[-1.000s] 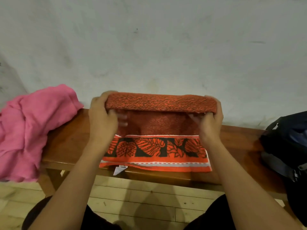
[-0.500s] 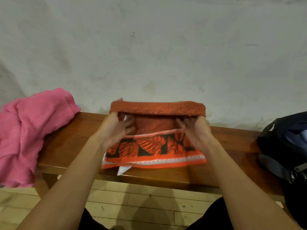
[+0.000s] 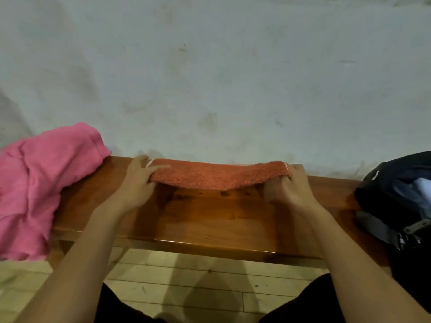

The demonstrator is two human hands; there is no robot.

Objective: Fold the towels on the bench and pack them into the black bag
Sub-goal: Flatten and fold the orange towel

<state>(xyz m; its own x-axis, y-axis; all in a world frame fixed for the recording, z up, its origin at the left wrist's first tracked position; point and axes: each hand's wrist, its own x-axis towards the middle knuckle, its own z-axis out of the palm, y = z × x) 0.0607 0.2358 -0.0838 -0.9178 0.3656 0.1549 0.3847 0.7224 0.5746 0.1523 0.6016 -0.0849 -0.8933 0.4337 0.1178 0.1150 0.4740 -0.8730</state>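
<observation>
At the bottom of the frame, the person's dark-clothed legs sit on either side of a pale wooden floor. Both bare forearms reach up from the lower corners toward the middle of the picture.

Above the floor runs the brown wooden surface, spanning the frame from left to right, its glossy top bare in the centre. The left hand lies at the left end of the orange towel, fingers stretched out over the cloth's upper side and the thumb side lower; whether the thumb reaches beneath the cloth cannot be told. The right hand grips the towel's right end, fingers curled around it. The towel is folded into a narrow band stretched between the two hands along the far edge of the surface, sagging a little in the middle.

At the left edge of the frame a crumpled pink towel is heaped on the surface's end and hangs over its front edge. At the right edge sits the black bag, open at the top, with something pale showing inside and a grey strap with a buckle lower down.

Behind everything, a stained whitish wall fills the upper half of the frame.
</observation>
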